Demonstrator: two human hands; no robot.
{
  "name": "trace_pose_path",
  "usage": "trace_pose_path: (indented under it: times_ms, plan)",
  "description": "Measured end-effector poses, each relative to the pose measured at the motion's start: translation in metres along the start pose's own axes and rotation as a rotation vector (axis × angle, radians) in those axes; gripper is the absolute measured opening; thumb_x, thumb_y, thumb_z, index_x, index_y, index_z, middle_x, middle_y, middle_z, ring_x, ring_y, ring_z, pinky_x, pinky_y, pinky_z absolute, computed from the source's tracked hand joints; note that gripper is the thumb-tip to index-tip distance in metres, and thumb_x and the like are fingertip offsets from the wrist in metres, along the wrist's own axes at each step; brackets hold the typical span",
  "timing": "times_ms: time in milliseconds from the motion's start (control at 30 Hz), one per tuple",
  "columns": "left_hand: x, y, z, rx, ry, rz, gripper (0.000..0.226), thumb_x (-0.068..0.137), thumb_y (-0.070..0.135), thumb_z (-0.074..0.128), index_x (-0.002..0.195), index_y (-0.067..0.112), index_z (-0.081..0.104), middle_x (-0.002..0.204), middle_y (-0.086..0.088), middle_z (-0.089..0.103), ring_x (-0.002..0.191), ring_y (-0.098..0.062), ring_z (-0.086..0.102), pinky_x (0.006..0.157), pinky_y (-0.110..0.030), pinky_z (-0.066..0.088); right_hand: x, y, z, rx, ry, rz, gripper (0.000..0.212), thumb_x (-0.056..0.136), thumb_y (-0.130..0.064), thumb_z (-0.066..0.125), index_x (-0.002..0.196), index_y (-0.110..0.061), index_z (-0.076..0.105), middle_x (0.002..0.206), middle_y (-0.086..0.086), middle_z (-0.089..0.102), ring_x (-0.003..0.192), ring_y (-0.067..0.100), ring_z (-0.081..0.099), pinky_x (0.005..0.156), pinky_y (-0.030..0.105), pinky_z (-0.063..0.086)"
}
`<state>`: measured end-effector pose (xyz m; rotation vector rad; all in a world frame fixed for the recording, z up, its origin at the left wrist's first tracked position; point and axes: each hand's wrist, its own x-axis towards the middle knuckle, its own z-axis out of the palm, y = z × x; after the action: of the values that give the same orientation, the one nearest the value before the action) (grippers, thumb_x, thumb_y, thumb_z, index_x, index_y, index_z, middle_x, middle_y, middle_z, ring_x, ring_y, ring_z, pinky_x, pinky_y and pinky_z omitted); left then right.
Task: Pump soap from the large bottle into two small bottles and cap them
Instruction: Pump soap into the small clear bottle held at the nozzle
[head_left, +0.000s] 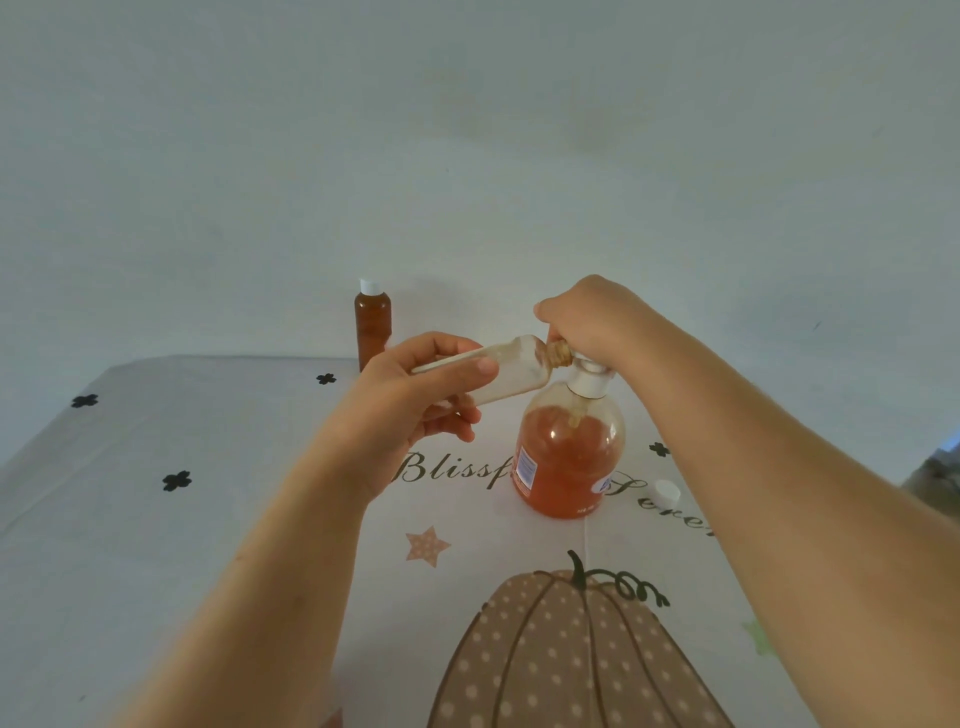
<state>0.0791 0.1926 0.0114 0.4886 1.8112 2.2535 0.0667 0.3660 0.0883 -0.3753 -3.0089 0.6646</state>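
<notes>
- Step shown: filling of the second small bottle. The capped small bottle, already amber with soap, stands upright at the far edge of the tablecloth, well apart from the work.
- Left hand: grasps the empty small bottle by its body, tilted almost level, its open neck brought up to the pump's spout.
- Right hand: closed over the pump head of the large bottle, fingers curled down around it. The spout tip is hidden beneath them.
- Large bottle: upright on the cloth, roughly two-thirds full of orange soap.
- Loose white cap: lies on the cloth just right of the large bottle.
- Next move, as judged: repeated firm presses while the neck is kept under the spout, since a slipped mouth would spill soap. Capping then follows.
</notes>
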Motion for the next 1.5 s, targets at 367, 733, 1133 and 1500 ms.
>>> trace_pose_path:
  times_ms: [367, 733, 1133, 1500]
  plan:
    - [-0.005, 0.003, 0.005, -0.035, 0.004, 0.023, 0.031, 0.068, 0.024, 0.081, 0.093, 0.009, 0.069, 0.08, -0.007, 0.063, 0.063, -0.017, 0.061, 0.059, -0.027, 0.053, -0.002, -0.001, -0.005, 0.086, 0.025, 0.025, 0.033, 0.098, -0.019, 0.042, 0.116, 0.001, 0.061, 0.084, 0.01, 0.053, 0.08, 0.025, 0.049, 0.068, 0.035, 0.046]
    - [-0.007, 0.004, 0.007, -0.057, 0.008, 0.052, 0.032, 0.07, 0.024, 0.078, 0.095, 0.008, 0.068, 0.075, -0.006, 0.064, 0.063, -0.018, 0.062, 0.059, -0.028, 0.054, -0.002, -0.012, -0.01, 0.11, 0.009, 0.126, 0.022, 0.095, -0.012, 0.047, 0.097, -0.004, 0.068, 0.096, 0.014, 0.069, 0.075, 0.027, 0.058, 0.074, 0.032, 0.054]
    - [-0.001, -0.001, 0.003, -0.037, 0.001, 0.033, 0.031, 0.07, 0.02, 0.078, 0.096, 0.006, 0.068, 0.072, -0.008, 0.062, 0.064, -0.019, 0.062, 0.059, -0.026, 0.054, 0.021, 0.003, 0.003, 0.083, 0.063, 0.114, 0.025, 0.087, -0.018, 0.05, 0.09, -0.006, 0.072, 0.066, 0.007, 0.063, 0.055, 0.024, 0.053, 0.064, 0.029, 0.043]
    - [0.001, -0.003, 0.002, -0.047, -0.012, 0.013, 0.034, 0.067, 0.022, 0.078, 0.095, 0.006, 0.069, 0.076, -0.009, 0.062, 0.065, -0.019, 0.061, 0.059, -0.028, 0.054, 0.025, 0.01, 0.011, 0.122, 0.078, 0.088, 0.027, 0.084, -0.022, 0.054, 0.093, -0.005, 0.072, 0.074, 0.008, 0.064, 0.058, 0.024, 0.053, 0.064, 0.029, 0.043]
